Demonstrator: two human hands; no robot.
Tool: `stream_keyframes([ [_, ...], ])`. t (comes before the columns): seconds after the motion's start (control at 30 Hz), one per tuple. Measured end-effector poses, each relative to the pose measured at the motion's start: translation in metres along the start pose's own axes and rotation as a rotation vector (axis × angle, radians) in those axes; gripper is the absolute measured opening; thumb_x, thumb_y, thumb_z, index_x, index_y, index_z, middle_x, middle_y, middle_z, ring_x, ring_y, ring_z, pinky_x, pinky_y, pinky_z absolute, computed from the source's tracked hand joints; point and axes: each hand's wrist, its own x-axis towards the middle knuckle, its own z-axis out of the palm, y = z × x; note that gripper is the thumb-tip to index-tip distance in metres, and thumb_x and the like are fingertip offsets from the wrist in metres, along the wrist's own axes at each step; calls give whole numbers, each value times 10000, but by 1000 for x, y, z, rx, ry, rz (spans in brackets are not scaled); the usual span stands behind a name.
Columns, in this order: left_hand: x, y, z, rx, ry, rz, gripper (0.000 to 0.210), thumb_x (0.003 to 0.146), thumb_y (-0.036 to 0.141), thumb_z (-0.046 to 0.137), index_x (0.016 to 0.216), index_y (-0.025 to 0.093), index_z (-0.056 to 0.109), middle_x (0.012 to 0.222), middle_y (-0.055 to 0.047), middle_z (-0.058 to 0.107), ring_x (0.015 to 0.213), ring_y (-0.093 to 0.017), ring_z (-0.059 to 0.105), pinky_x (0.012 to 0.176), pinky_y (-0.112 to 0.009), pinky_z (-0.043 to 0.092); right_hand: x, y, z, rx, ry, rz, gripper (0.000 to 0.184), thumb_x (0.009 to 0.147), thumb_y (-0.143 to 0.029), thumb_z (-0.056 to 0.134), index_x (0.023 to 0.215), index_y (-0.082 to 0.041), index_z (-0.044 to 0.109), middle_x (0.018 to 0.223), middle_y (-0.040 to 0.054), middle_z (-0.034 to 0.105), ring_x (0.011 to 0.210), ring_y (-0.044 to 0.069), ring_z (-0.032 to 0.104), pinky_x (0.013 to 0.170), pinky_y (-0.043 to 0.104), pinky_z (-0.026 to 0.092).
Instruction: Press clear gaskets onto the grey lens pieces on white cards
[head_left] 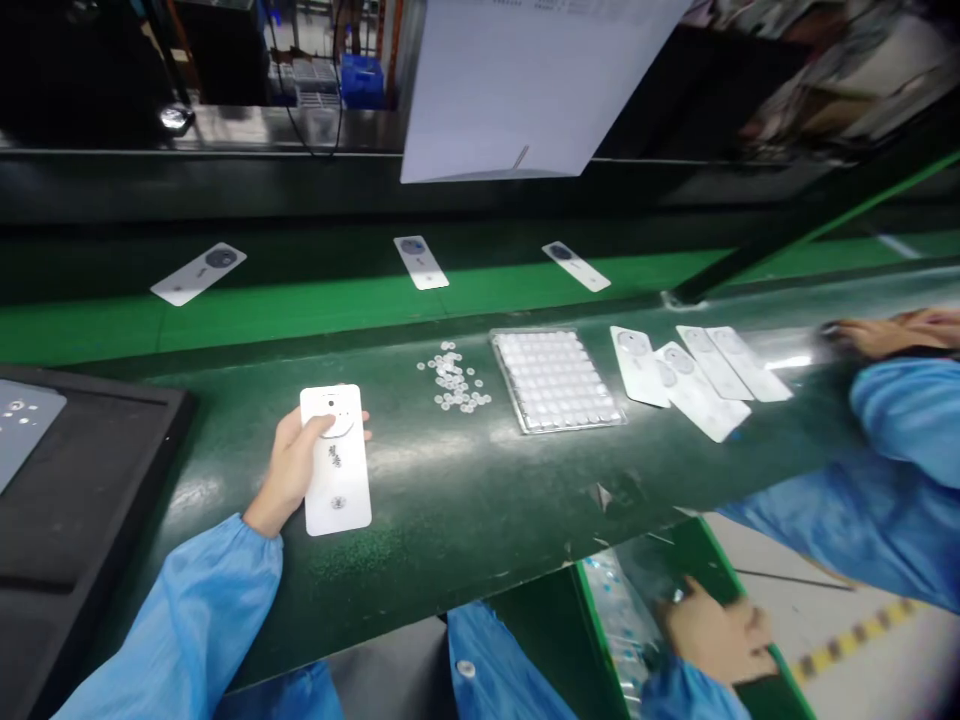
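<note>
My left hand point(296, 462) is closed on a white phone back cover point(339, 490), thumb on its face beside the round camera area. Dark characters and a round emblem are printed on the cover, which is held just over the green bench. Low at the right, my right hand point(716, 632) is over a green bin point(750, 610) beside the bench. Motion smears its fingers, so I cannot make out whether they hold anything. Clear plastic pieces point(619, 620) lie in the bin. Small white rings point(452, 380) are scattered right of the held cover, beside a clear tray point(559, 380) of white pieces.
Several similar covers point(709, 400) lie right of the tray. Three more, including a middle one point(421, 264), rest on the green strip behind. A black tray point(67, 520) stands at left. At right, a co-worker's blue sleeve point(911, 410) and hands reach over the bench.
</note>
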Motion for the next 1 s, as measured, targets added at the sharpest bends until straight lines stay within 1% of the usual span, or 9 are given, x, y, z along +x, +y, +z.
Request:
stream_keyframes([
  [0.07,0,1,0,20,8,6,574,733,335,742,1224,54,647,1034,-194,782,809,-338,776,559,-331,596,-5,-7,12,-110,247,42,261,859,-471,593,936,-276,748,832,156,626,758,361,599,617,546,429],
  [0.13,0,2,0,40,6,15,528,747,334,733,1189,56,657,1048,-196,780,823,-339,777,565,-330,599,1,-29,26,-129,365,36,259,893,-386,593,969,-211,769,830,170,656,776,344,632,687,529,475],
  [0.33,-1,2,-3,62,-16,16,498,762,329,727,1176,61,658,1061,-187,779,848,-344,778,578,-330,604,51,-141,86,267,-232,-445,236,989,-352,583,1006,-213,773,939,95,752,776,220,699,715,346,555],
  [0.53,-1,1,-2,24,-46,12,660,778,325,733,1373,84,579,1015,-159,784,809,-311,775,583,-318,602,77,-180,134,201,-472,-478,391,1021,-434,504,896,-188,781,900,122,744,788,247,699,751,371,554],
  [0.67,-1,-3,-2,20,-64,47,823,812,329,725,1544,142,398,1041,-143,774,792,-291,773,619,-348,626,84,-183,132,223,-552,-377,424,978,-492,528,790,-179,742,828,137,717,765,266,668,739,384,521],
  [0.8,-5,-14,-4,156,-45,193,938,901,309,683,1646,332,114,1160,-99,745,785,-262,774,601,-343,634,81,-201,124,383,-615,-219,455,953,-564,551,829,-163,728,714,88,691,627,206,627,612,330,499],
  [0.87,-9,-20,-4,297,-68,295,735,946,293,637,1603,322,309,1216,-95,731,839,-259,777,622,-320,632,68,-217,121,619,-700,-30,440,911,-582,626,842,-161,736,649,50,658,555,162,572,530,286,453],
  [0.93,-12,-23,-2,456,-83,429,429,962,263,614,1391,244,622,1226,-88,738,957,-262,768,750,-322,635,50,-236,120,857,-792,141,416,857,-577,705,829,-164,749,638,34,642,525,129,513,478,258,393],
  [1.0,-15,-25,2,573,-84,553,260,938,241,662,1178,208,759,1187,-71,763,1046,-255,747,911,-332,602,31,-254,118,973,-868,202,396,846,-559,730,811,-166,758,630,25,627,510,109,472,457,245,344],
])
